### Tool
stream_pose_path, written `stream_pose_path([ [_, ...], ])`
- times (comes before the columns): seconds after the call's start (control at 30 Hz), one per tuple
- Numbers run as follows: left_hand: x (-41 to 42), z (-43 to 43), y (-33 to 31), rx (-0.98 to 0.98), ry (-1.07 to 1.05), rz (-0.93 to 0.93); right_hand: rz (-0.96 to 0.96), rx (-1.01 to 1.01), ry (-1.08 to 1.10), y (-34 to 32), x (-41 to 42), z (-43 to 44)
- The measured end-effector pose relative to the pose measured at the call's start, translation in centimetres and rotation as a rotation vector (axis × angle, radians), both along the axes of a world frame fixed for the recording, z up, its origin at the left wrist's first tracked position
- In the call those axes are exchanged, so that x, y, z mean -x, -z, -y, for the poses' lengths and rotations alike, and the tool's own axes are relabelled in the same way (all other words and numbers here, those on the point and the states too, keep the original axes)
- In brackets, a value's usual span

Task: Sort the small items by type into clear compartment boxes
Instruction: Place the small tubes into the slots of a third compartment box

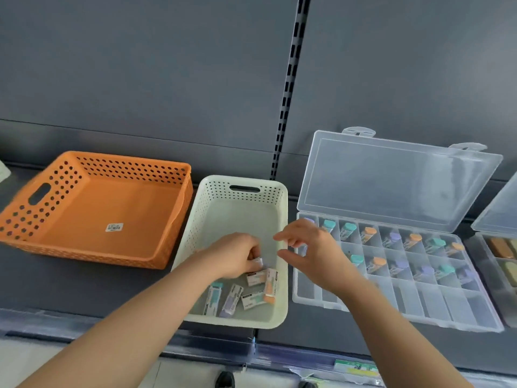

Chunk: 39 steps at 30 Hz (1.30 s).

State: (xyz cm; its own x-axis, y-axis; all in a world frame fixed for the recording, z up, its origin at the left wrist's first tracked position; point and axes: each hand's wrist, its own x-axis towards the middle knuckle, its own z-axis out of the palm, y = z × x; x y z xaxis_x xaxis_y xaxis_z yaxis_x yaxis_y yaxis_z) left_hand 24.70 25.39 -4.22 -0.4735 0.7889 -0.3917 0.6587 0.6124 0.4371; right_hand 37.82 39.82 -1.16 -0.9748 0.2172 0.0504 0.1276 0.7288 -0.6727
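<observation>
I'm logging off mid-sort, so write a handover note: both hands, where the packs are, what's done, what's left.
Left hand pinches a small pack inside the white basket.
Right hand open, holding nothing, hovering between basket and clear compartment box.
Done: packs fill most compartments of the box's two back rows.
Left: about five loose packs in the basket; front row unfilled.

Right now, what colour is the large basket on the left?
The large basket is orange; head view.

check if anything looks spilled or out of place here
Nothing spilled or damaged. The small packs in the white basket lie jumbled, and the clear compartment box mixes teal, orange and purple ones along its rows, not grouped.
</observation>
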Motion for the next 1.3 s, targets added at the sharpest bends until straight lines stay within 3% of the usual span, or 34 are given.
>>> stream_pose_path([
  [0.17,0.8,1.1,-0.1,-0.030,-0.004,0.099,-0.014,-0.019,0.064,0.2,-0.1,0.6],
  [0.63,0.5,1.4,-1.1,0.192,0.279,-0.056,0.024,-0.105,0.145,0.1,0.4,1.7],
  [0.83,2.9,6.0,-5.6,-0.101,-0.026,0.005,0.008,-0.300,-0.030,0.2,1.9,2.9],
  [0.93,3.0,9.1,-6.7,-0.254,-0.173,0.103,0.278,-0.232,-0.228,-0.1,3.5,5.0],
  [1.07,1.9,11.8,-5.7,-0.358,-0.300,0.180,0.530,-0.358,-0.464,0.8,5.4,7.6],
  [1.3,0.5,12.5,-5.3,-0.431,-0.405,0.168,0.567,-0.302,-0.428,1.5,5.9,7.3],
])
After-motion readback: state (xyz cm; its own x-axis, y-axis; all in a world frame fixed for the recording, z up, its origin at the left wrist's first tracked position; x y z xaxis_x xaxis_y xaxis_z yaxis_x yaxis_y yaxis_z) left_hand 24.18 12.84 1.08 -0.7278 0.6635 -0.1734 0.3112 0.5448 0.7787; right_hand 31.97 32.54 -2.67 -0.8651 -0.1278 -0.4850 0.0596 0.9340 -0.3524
